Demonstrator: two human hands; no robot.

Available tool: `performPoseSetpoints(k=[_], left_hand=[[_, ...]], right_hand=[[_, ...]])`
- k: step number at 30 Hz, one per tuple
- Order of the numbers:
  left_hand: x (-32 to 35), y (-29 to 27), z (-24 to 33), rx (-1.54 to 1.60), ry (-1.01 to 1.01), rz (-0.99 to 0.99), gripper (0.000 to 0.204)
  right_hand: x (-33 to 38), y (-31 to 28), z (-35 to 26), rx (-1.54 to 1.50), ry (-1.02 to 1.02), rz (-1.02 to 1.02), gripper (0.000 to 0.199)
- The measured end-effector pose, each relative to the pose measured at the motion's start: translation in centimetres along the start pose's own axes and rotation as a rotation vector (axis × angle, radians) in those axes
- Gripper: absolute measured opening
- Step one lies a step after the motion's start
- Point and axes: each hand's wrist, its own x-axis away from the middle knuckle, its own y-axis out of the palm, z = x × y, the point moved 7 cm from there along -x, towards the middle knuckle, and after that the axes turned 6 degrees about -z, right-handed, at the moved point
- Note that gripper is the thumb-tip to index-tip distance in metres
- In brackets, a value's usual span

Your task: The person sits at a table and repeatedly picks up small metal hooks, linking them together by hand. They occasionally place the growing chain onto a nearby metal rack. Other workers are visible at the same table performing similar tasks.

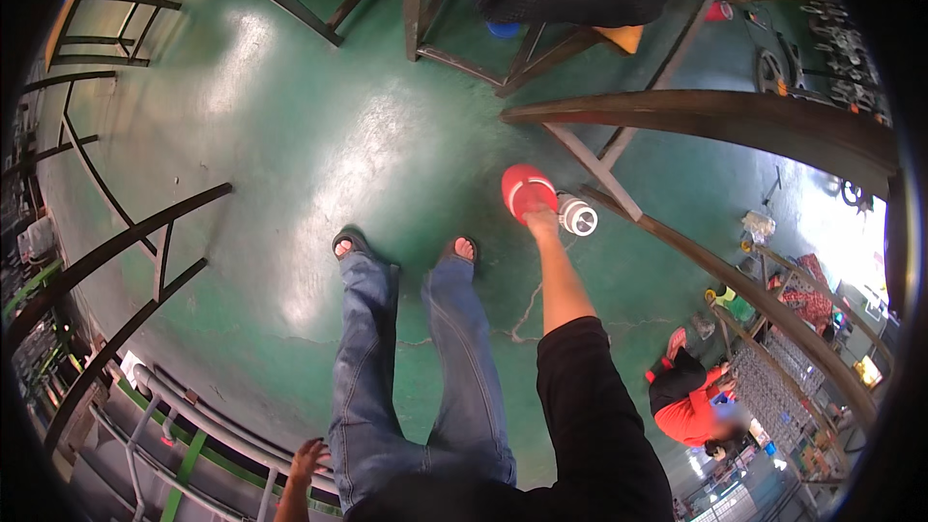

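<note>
My right arm, in a black sleeve, reaches forward over the floor. At its end, my right hand [542, 221] holds a red rounded thing with a white stripe [524, 189], which hides most of my fingers. Close against that hand, on its right, is a steel-and-white flask [580, 219]; whether my fingers also touch it, I cannot tell. Low at the left, my left hand [307, 461] hangs beside my jeans with its fingers apart and nothing in it.
I stand on a green floor [242, 213]. Dark metal frames [121, 242] stand at left; a long curved beam [715, 116] runs along the right. Grey pipe railings [184, 416] lie lower left. A person in red [681, 420] bends by hanging metal parts at lower right.
</note>
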Motion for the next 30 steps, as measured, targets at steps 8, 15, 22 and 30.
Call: performPoseSetpoints(k=[8, 15, 22, 30], left_hand=[[-3.8, 2.1, -7.9, 0.282, -0.026, -0.086, 0.042], [1.5, 5.4, -1.7, 0.537, 0.064, -0.255, 0.069], [4.0, 1.8, 7.0, 0.455, 0.046, -0.506, 0.082], [2.5, -7.2, 13.1, -0.003, 0.201, -0.414, 0.085]], right_hand=[[-5.4, -2.0, 0.6, 0.159, 0.009, -0.068, 0.062], [-0.4, 0.3, 0.8, 0.379, -0.019, -0.251, 0.070], [28.3, 9.2, -7.7, 0.380, 0.208, -0.428, 0.099], [33.3, 10.0, -30.2, 0.506, -0.198, -0.495, 0.093]])
